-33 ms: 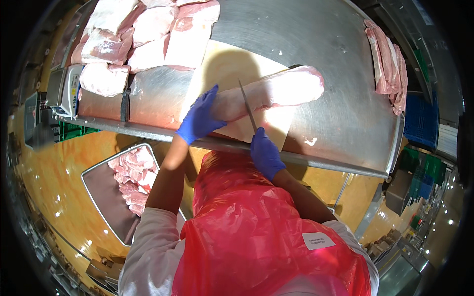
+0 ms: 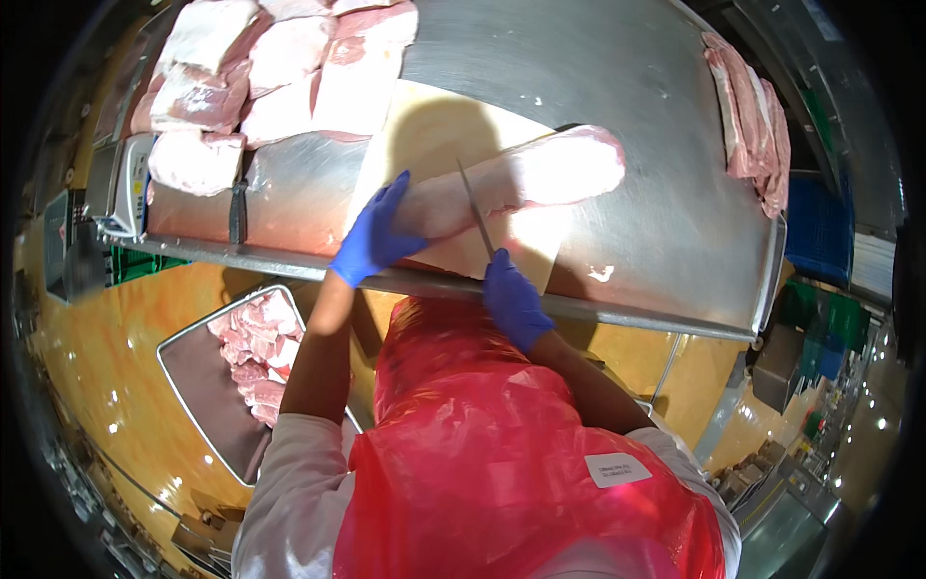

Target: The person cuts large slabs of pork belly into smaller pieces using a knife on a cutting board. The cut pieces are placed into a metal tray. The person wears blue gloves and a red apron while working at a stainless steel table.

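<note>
A long, pale pork loin (image 2: 569, 166) lies slanting across a cream cutting board (image 2: 424, 106) on the metal table. My left hand (image 2: 378, 232), in a blue glove, cups the loin's left end, with thumb and fingers apart around it. In my right hand (image 2: 516, 301), also gloved in blue, is the handle of a knife (image 2: 475, 205). The knife's thin blade crosses the loin left of its middle and points away from me. How deep the edge sits in the meat, I cannot tell.
Several pork slabs (image 2: 280, 63) cover the table's far left, near a scale (image 2: 133, 183) and a black-handled tool (image 2: 237, 212). Meat strips (image 2: 748, 116) lie at the right edge. Below the table's front edge (image 2: 617, 314) at left, a bin (image 2: 207, 386) holds meat pieces.
The whole view has shifted slightly. My left hand sits a little farther left on the loin's end; the knife keeps nearly the same place across the meat.
</note>
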`<move>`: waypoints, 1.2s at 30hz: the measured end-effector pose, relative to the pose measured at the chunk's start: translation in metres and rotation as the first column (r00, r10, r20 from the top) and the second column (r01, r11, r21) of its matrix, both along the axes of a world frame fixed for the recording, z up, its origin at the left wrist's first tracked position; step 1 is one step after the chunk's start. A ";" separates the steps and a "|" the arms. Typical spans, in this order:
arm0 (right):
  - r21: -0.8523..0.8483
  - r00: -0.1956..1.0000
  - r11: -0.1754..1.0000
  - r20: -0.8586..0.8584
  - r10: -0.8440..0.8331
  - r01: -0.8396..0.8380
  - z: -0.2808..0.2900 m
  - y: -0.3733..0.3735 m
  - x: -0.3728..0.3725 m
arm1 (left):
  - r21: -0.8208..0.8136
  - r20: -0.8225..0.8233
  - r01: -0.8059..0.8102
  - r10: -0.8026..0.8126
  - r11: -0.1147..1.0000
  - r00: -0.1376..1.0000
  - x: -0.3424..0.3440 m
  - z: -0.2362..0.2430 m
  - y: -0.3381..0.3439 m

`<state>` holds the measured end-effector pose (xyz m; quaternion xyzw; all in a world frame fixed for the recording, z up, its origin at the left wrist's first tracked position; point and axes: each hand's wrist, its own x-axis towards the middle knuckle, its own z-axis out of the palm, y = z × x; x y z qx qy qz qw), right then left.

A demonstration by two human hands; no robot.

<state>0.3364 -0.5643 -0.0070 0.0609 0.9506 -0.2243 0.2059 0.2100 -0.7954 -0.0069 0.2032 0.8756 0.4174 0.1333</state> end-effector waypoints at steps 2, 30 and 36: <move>-0.014 1.000 1.000 -0.008 -0.002 0.002 -0.001 0.003 0.001 | 0.046 0.008 0.003 -0.003 0.999 1.000 0.002 -0.004 -0.017; -0.021 0.979 0.979 0.022 -0.200 0.201 0.047 0.100 -0.028 | -0.391 -0.149 0.123 -0.195 0.912 0.969 -0.002 0.021 0.106; 0.046 0.989 0.990 -0.067 -0.132 0.135 0.044 0.104 -0.019 | -0.553 -0.191 0.066 -0.203 0.830 0.960 -0.017 0.011 0.173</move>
